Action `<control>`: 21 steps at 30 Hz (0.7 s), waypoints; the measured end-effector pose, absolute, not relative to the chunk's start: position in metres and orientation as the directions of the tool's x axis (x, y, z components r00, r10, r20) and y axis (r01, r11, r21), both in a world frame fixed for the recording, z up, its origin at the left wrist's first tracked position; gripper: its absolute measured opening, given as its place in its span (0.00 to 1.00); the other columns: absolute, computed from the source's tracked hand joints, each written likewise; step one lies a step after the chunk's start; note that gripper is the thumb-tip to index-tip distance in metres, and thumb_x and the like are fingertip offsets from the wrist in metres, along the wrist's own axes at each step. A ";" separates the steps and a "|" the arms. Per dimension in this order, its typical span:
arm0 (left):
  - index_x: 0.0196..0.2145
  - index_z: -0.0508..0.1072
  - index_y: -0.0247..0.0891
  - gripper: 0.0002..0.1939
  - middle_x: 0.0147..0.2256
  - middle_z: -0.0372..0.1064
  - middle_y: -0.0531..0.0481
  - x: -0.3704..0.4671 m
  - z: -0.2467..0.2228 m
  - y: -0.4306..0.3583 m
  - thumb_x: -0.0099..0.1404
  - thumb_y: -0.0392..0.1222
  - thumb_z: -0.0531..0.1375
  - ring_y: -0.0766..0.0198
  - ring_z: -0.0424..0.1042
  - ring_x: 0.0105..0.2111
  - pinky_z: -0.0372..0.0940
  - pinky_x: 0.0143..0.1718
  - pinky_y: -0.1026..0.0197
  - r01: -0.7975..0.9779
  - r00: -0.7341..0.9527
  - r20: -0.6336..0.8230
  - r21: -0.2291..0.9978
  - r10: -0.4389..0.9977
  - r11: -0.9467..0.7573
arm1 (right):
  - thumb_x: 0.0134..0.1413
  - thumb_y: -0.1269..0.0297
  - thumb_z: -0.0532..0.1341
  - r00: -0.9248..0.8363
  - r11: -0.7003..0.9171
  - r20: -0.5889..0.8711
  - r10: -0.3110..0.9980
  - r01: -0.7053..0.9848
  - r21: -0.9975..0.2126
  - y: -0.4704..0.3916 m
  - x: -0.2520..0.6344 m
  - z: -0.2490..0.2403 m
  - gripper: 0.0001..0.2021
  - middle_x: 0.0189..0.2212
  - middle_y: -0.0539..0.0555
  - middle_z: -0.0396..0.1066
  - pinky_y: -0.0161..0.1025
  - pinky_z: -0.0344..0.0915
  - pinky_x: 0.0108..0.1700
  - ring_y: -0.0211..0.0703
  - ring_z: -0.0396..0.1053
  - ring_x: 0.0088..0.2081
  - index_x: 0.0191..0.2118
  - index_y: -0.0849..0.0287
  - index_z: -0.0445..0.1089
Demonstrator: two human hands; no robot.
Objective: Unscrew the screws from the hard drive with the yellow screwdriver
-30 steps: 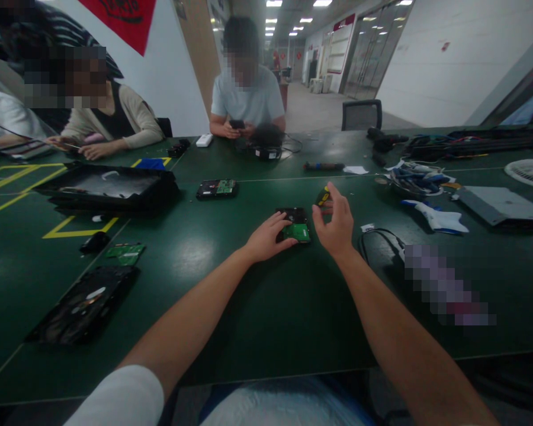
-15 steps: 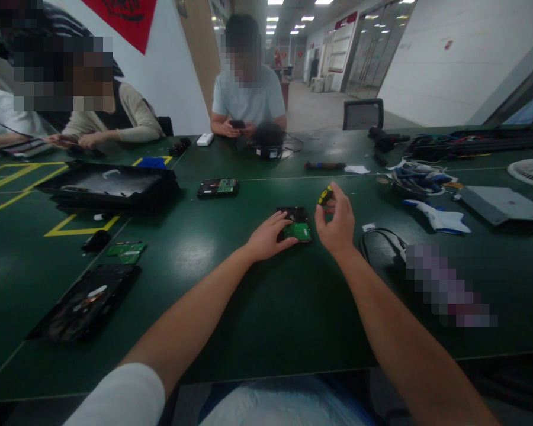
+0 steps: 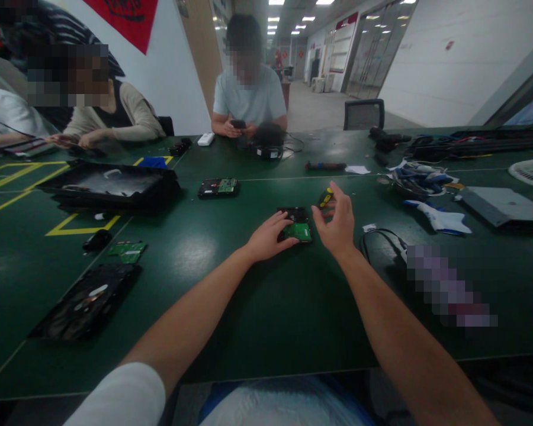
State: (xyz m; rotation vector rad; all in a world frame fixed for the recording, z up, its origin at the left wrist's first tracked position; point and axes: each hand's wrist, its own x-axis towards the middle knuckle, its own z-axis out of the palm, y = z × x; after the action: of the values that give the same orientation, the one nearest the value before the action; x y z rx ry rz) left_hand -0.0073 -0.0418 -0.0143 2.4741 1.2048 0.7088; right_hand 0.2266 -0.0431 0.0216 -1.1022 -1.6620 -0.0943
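Observation:
A hard drive (image 3: 299,232) with a green circuit board lies flat on the table, board side up. My left hand (image 3: 270,236) grips it from the left, thumb at the near edge and fingers over the far part. Just right of the drive, my right hand (image 3: 337,222) is raised and pinches a small black-and-yellow screwdriver (image 3: 326,197) by its handle. The screwdriver's shaft and tip cannot be made out. A second hard drive (image 3: 218,187) lies farther off to the left, apart from both hands.
At left lie a dark drive casing (image 3: 86,302), a loose green circuit board (image 3: 128,252) and stacked black trays (image 3: 111,183). To the right are a glove (image 3: 439,216), a silver metal box (image 3: 506,204) and a black cable (image 3: 384,231). A person (image 3: 249,100) sits opposite with a phone.
The screwdriver has tilted and shifted slightly in my right hand, and the thumb has moved a little to the left. My left hand and the hard drive stay in place.

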 end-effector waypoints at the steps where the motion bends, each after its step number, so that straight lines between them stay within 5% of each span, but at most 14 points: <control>1: 0.65 0.68 0.42 0.34 0.73 0.55 0.41 -0.007 -0.014 -0.042 0.69 0.64 0.61 0.47 0.49 0.75 0.53 0.73 0.41 0.648 0.527 0.301 0.463 0.795 -0.605 | 0.65 0.59 0.60 0.016 0.567 0.796 0.605 0.693 -0.445 -0.044 0.226 0.022 0.33 0.56 0.62 0.66 0.47 0.81 0.36 0.48 0.73 0.42 0.73 0.48 0.52; 7: 0.65 0.68 0.42 0.34 0.72 0.55 0.41 -0.007 -0.016 -0.042 0.69 0.63 0.62 0.47 0.49 0.75 0.53 0.73 0.40 0.641 0.528 0.314 0.462 0.789 -0.613 | 0.66 0.62 0.58 -0.005 0.582 0.796 0.605 0.685 -0.438 -0.044 0.226 0.022 0.34 0.58 0.63 0.66 0.50 0.81 0.42 0.49 0.74 0.44 0.74 0.49 0.49; 21: 0.65 0.68 0.42 0.35 0.72 0.55 0.41 -0.007 -0.015 -0.042 0.69 0.65 0.61 0.48 0.49 0.75 0.52 0.73 0.41 0.647 0.525 0.308 0.462 0.794 -0.607 | 0.66 0.60 0.59 0.011 0.581 0.805 0.593 0.687 -0.437 -0.043 0.226 0.021 0.33 0.57 0.63 0.67 0.46 0.81 0.37 0.48 0.74 0.43 0.73 0.50 0.51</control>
State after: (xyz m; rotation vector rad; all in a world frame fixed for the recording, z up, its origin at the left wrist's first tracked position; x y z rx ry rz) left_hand -0.0071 -0.0419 -0.0154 2.4770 1.2039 0.7201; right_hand 0.2258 -0.0433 0.0205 -1.0813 -1.6650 -0.1018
